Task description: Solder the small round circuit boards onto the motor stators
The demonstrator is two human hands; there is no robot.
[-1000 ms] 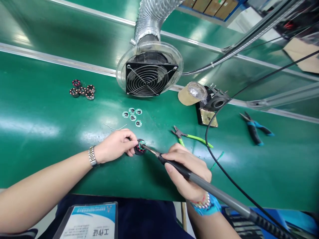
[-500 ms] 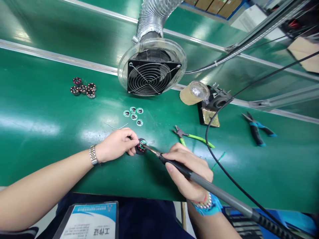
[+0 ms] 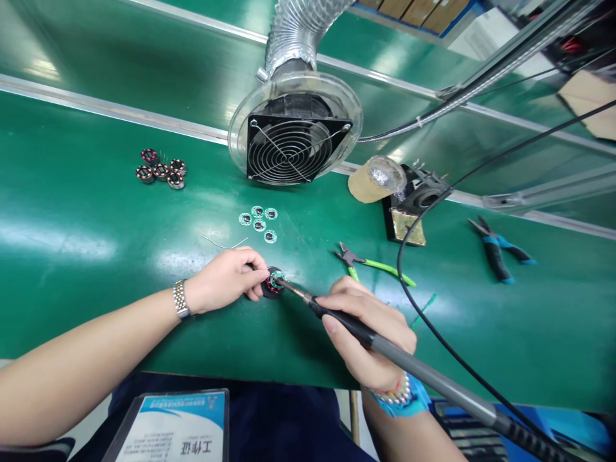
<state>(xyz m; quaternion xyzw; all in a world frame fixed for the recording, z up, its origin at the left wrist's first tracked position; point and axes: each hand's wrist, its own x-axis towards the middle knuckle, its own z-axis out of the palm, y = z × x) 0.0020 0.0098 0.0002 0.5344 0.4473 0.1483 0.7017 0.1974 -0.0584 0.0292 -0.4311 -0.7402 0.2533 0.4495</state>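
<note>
Clock off view centre. Bench plain green. Round part at 7: black with red-pink spots, green board on it. Soldering iron at 5: black grip, grey rear. Cutters at 4: lime handles. Pliers at 3: black/blue handles. Loose boards at 9: green-white, black centres. Coils at 10: copper on black, one pink. Fan guard at 12: concentric rings. Cylinder at 2: tan side, silvery top.

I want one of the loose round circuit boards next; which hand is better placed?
Probably the left hand: it is nearer the loose circuit boards, though it is at the coil. The right hand is wrapped around the soldering iron.
</note>
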